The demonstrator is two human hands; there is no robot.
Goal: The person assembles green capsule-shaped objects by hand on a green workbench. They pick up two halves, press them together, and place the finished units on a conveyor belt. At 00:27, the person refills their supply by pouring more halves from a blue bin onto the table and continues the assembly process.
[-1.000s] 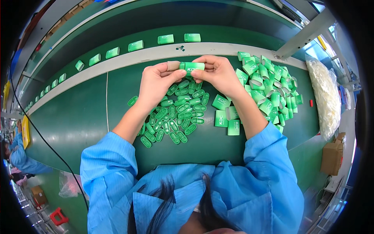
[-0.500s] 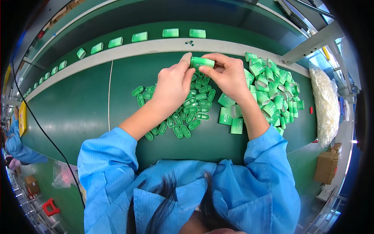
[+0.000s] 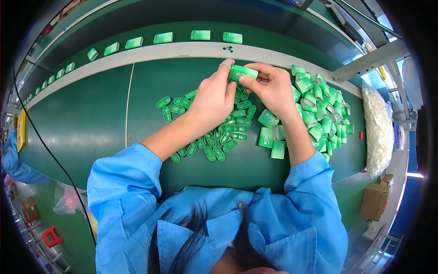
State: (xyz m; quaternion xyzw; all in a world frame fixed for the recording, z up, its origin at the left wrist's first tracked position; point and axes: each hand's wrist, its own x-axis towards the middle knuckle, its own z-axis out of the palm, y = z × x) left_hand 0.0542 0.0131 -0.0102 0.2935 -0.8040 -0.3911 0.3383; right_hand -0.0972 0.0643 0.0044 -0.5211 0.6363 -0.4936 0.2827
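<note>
Above the bench, both hands grip one green oval-section plastic casing (image 3: pixel 243 73) with a darker green end piece at its left. My left hand (image 3: pixel 211 97) is closed at that end, index finger and thumb against it. My right hand (image 3: pixel 275 89) pinches the right part of the casing, its thumb on the printed front. Below my left hand lies a loose spread of small green oval end caps (image 3: pixel 210 153), partly covered by my wrist and forearm. Beside my right forearm is a heap of hollow green casings (image 3: pixel 326 123); the forearm hides part of it.
Along the far side, a row of green casings (image 3: pixel 163 38) stands on a green strip behind a white rail (image 3: pixel 182 50). Dark bits (image 3: pixel 228 49) lie on the rail. A clear bag of whitish pieces (image 3: pixel 378 132) rests at the right edge. A black cable (image 3: pixel 54 157) hangs at left.
Both hands, still holding the casing, appear slightly farther right. The casings in the far row have shifted a little left relative to the white rail.
</note>
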